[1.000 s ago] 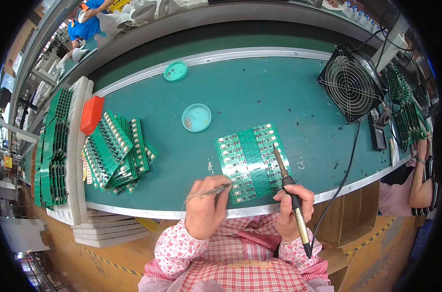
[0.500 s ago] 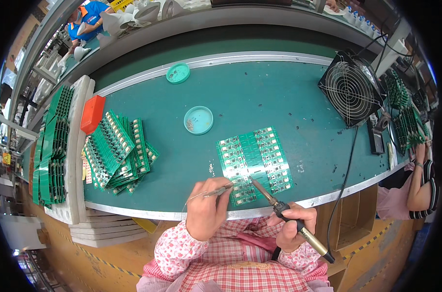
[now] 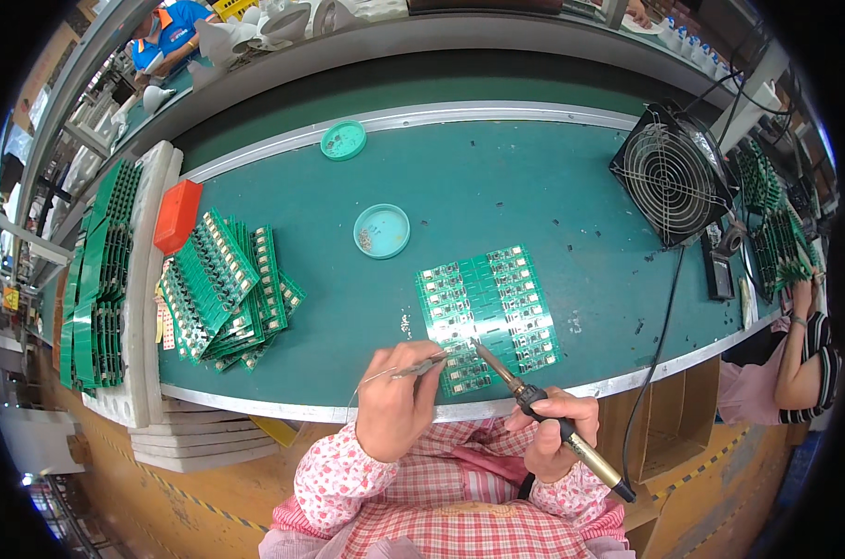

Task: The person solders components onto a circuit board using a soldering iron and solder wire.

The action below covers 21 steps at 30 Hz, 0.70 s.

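Observation:
A green circuit board panel (image 3: pixel 486 312) with rows of small components lies flat near the table's front edge. My right hand (image 3: pixel 557 433) is closed around a soldering iron (image 3: pixel 585 454), its tip over the lower middle of the panel; contact with the board is too small to tell. Just left of that tip, my left hand (image 3: pixel 394 396) pinches metal tweezers (image 3: pixel 420 367), whose points reach the panel's left rows. A thin wire-like line curves down from the tweezers' rear; what it is I cannot make out.
Stacked circuit boards (image 3: pixel 227 289) lie left, beside a red box (image 3: pixel 176 216). Two round turquoise dishes (image 3: pixel 382 231) (image 3: pixel 343 141) hold small parts. A black fan (image 3: pixel 669 177) stands at the right, near the iron's cord (image 3: pixel 664 345). Upright boards (image 3: pixel 101 279) stand on white foam. Other people work nearby.
My right hand and the soldering iron have shifted very slightly left, with the tip still over the panel. The left hand with the tweezers stays nearly in place.

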Each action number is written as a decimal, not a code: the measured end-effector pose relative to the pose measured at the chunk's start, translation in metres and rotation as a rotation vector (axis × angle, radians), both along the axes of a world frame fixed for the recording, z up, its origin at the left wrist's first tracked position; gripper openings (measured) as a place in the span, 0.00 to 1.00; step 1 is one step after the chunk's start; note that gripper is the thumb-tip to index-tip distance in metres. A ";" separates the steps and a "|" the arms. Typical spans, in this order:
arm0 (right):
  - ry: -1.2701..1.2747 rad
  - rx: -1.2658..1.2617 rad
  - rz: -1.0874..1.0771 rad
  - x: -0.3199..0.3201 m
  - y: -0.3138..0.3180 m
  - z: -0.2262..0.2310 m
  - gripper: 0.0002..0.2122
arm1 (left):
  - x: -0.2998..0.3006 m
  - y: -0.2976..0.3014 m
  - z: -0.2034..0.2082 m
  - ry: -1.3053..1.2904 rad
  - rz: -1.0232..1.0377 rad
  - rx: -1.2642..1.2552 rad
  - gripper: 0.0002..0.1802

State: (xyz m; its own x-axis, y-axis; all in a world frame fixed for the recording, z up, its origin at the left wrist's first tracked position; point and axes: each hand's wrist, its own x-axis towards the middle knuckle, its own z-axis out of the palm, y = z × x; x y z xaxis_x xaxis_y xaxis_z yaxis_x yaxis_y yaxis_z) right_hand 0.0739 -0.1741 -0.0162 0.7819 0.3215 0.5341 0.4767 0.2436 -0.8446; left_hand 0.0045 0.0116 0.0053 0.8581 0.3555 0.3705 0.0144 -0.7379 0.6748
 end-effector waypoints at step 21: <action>0.251 -0.227 -0.015 0.000 0.000 0.001 0.07 | 0.000 0.000 0.001 -0.001 0.003 0.018 0.11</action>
State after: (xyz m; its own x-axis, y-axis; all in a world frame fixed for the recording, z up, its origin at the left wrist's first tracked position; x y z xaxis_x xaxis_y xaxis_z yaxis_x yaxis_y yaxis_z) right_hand 0.0742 -0.1739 -0.0154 0.8855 0.3973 0.2408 0.2495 0.0306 -0.9679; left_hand 0.0046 0.0113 0.0059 0.8567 0.3513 0.3777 0.0162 -0.7502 0.6611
